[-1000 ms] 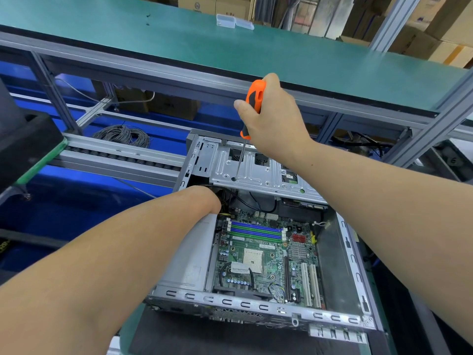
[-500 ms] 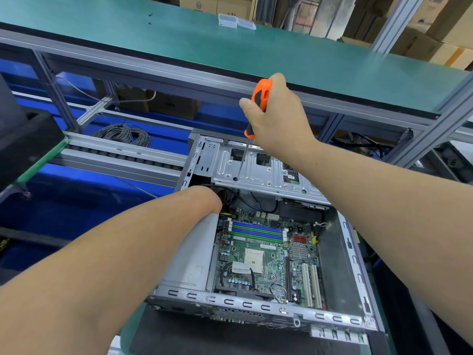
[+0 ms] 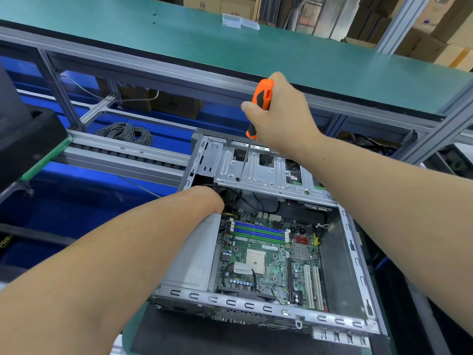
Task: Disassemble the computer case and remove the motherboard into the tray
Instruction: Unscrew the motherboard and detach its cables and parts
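An open grey computer case (image 3: pixel 256 307) lies on the bench with its green motherboard (image 3: pixel 266 254) exposed inside. A silver drive bracket (image 3: pixel 258 172) spans the far end of the case. My right hand (image 3: pixel 284 116) grips an orange and black screwdriver (image 3: pixel 261 103), held upright, with its tip on a screw hole in the bracket. My left forearm reaches into the case under the bracket's left end; my left hand (image 3: pixel 213 197) is hidden past the wrist, so its fingers do not show.
A green shelf (image 3: pixel 230 47) on a grey aluminium frame runs overhead behind the case, with small clear boxes (image 3: pixel 239 21) on it. A coil of grey cable (image 3: pixel 128 133) lies at the left by a roller rail. A black box (image 3: pixel 23 139) stands at far left.
My right hand and the screwdriver have shifted slightly right and turned a little, the tip staying on the bracket. The left arm has stayed in place.
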